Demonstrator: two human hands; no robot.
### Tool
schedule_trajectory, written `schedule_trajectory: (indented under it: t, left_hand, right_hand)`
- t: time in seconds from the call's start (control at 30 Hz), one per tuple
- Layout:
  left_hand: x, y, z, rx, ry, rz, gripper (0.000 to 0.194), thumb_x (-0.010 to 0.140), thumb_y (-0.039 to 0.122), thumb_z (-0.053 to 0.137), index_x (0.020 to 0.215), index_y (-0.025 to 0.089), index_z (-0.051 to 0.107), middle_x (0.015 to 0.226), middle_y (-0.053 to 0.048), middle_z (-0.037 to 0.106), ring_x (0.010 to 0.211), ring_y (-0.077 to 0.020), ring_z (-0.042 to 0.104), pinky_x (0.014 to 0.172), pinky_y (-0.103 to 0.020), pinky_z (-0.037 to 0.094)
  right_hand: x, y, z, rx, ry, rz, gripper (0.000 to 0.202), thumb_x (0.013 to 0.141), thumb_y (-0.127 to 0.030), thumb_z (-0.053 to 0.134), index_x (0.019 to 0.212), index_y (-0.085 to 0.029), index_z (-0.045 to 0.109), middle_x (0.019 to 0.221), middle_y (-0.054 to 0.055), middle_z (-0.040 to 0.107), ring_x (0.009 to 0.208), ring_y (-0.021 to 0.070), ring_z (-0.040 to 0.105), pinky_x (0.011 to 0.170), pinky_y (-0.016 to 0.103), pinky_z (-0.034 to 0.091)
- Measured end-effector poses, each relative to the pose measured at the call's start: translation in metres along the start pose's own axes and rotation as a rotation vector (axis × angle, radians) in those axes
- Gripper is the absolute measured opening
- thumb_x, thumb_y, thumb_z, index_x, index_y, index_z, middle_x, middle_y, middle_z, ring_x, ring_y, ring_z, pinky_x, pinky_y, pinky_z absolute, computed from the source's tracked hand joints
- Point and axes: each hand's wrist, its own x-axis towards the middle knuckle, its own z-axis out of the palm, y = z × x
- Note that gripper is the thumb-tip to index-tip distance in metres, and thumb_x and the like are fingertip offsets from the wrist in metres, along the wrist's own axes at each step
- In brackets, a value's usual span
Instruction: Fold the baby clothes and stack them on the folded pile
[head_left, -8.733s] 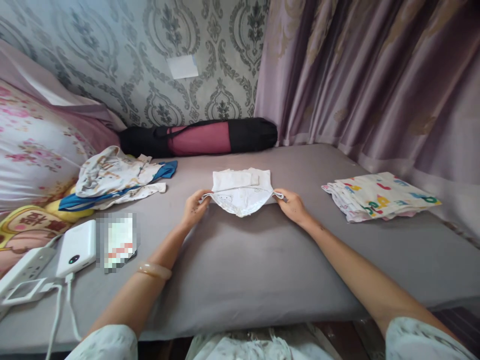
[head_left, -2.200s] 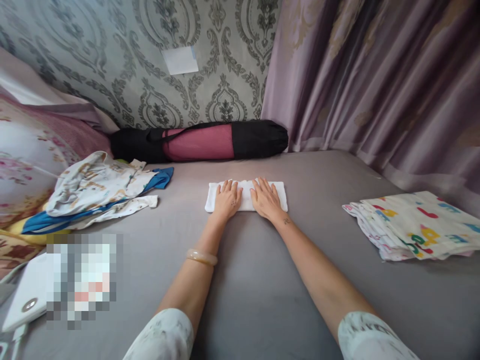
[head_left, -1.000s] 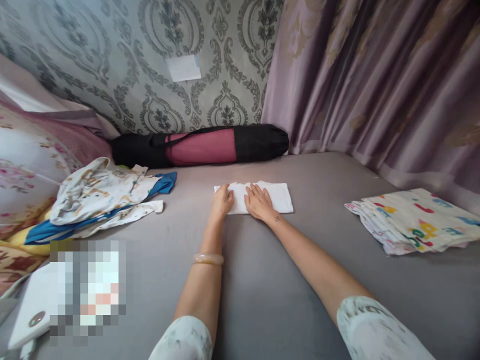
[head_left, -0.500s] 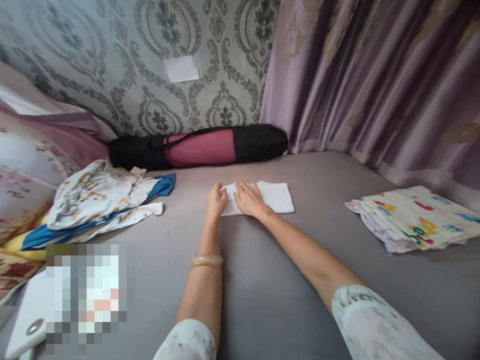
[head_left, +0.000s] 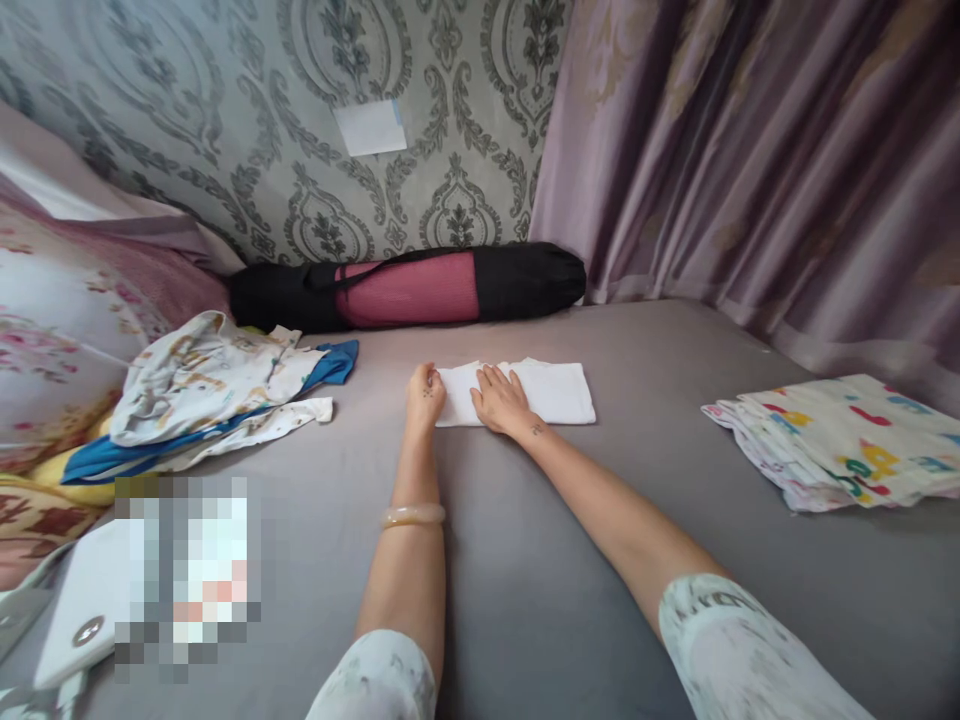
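A folded white cloth (head_left: 559, 392) lies flat on the grey bed sheet in front of me, its far edge uneven. My right hand (head_left: 501, 400) rests palm down on the middle of it, fingers spread. At the cloth's left end is my left hand (head_left: 425, 396), its fingers curled in and closed at the edge; the fingertips are mostly hidden behind the back of the hand. A pale bangle (head_left: 412, 515) circles my left forearm.
Rumpled children's clothes (head_left: 202, 385) lie at left. A folded stack with a colourful print (head_left: 862, 440) is at right. Behind, along the wall, stretches a black and pink roll bag (head_left: 409, 290). A white device (head_left: 94, 600), partly blurred out, sits at lower left beside floral bedding (head_left: 45, 330).
My left hand has slid slightly left and its fingers have closed at the cloth's left end. More of the cloth shows between my hands. The right hand stays flat. The view has shifted slightly.
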Motion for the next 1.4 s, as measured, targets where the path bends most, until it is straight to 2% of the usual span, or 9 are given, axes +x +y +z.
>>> schedule_trajectory:
  t: [0.13, 0.3, 0.47, 0.7, 0.87, 1.03, 1.23, 1.4]
  left_hand:
    - [0.004, -0.007, 0.001, -0.063, 0.036, -0.020, 0.035, 0.089, 0.017, 0.043, 0.118, 0.009, 0.061, 0.111, -0.017, 0.069, 0.107, -0.0230, 0.064, 0.096, -0.035, 0.048]
    - [0.008, -0.012, -0.001, -0.105, 0.079, -0.060, 0.035, 0.086, 0.012, 0.041, 0.114, 0.009, 0.062, 0.109, -0.017, 0.069, 0.107, -0.0218, 0.064, 0.097, -0.034, 0.047]
    - [0.009, -0.016, -0.003, -0.146, 0.133, -0.103, 0.035, 0.083, 0.010, 0.041, 0.111, 0.012, 0.062, 0.103, -0.013, 0.071, 0.104, -0.0201, 0.065, 0.096, -0.034, 0.047]
    - [0.011, -0.019, -0.001, -0.170, 0.146, -0.111, 0.035, 0.083, 0.011, 0.038, 0.109, 0.011, 0.062, 0.102, -0.014, 0.071, 0.103, -0.0205, 0.065, 0.096, -0.035, 0.047]
    - [0.011, -0.019, -0.003, -0.194, 0.169, -0.109, 0.035, 0.082, 0.011, 0.038, 0.108, 0.013, 0.062, 0.099, -0.012, 0.071, 0.101, -0.0204, 0.065, 0.095, -0.036, 0.048]
    - [0.009, -0.016, -0.006, -0.211, 0.158, -0.120, 0.034, 0.082, 0.011, 0.038, 0.107, 0.010, 0.062, 0.099, -0.015, 0.070, 0.101, -0.0206, 0.065, 0.093, -0.033, 0.048]
    - [0.007, -0.016, -0.005, -0.224, 0.159, -0.102, 0.032, 0.084, 0.013, 0.040, 0.106, 0.014, 0.062, 0.099, -0.012, 0.070, 0.101, -0.0200, 0.065, 0.095, -0.034, 0.048]
    - [0.006, -0.011, -0.006, -0.185, 0.140, -0.098, 0.034, 0.084, 0.012, 0.039, 0.108, 0.013, 0.062, 0.100, -0.012, 0.070, 0.102, -0.0208, 0.065, 0.095, -0.035, 0.048]
  right_hand:
    - [0.008, -0.009, -0.005, -0.003, -0.012, -0.023, 0.050, 0.097, -0.030, 0.035, 0.140, -0.006, 0.044, 0.150, 0.017, 0.039, 0.139, 0.0281, 0.031, 0.115, 0.050, 0.013]
    - [0.012, -0.022, 0.004, 0.019, -0.011, -0.044, 0.054, 0.098, -0.032, 0.031, 0.143, -0.004, 0.040, 0.152, 0.017, 0.036, 0.143, 0.0264, 0.025, 0.116, 0.044, 0.014]
    - [0.010, -0.023, 0.014, 0.006, -0.025, -0.040, 0.056, 0.099, -0.033, 0.029, 0.144, -0.003, 0.039, 0.153, 0.016, 0.033, 0.144, 0.0262, 0.021, 0.116, 0.044, 0.013]
    - [0.012, -0.026, 0.008, -0.008, -0.046, -0.030, 0.055, 0.098, -0.033, 0.030, 0.143, -0.003, 0.040, 0.152, 0.017, 0.035, 0.143, 0.0278, 0.023, 0.115, 0.047, 0.014]
    - [0.018, -0.046, 0.004, 0.008, -0.037, -0.108, 0.054, 0.098, -0.030, 0.027, 0.144, -0.004, 0.038, 0.153, 0.016, 0.034, 0.144, 0.0269, 0.023, 0.116, 0.048, 0.011]
    - [0.016, -0.065, 0.012, 0.023, -0.110, -0.178, 0.056, 0.097, -0.029, 0.028, 0.146, -0.003, 0.034, 0.156, 0.015, 0.029, 0.145, 0.0252, 0.019, 0.117, 0.045, 0.014]
    - [0.015, -0.065, 0.017, 0.038, -0.116, -0.177, 0.057, 0.095, -0.029, 0.032, 0.146, -0.004, 0.035, 0.156, 0.015, 0.027, 0.145, 0.0254, 0.018, 0.117, 0.045, 0.014]
    - [0.021, -0.054, 0.003, 0.116, -0.199, -0.197, 0.055, 0.098, -0.031, 0.026, 0.148, -0.010, 0.033, 0.156, 0.013, 0.027, 0.145, 0.0235, 0.020, 0.117, 0.046, 0.014]
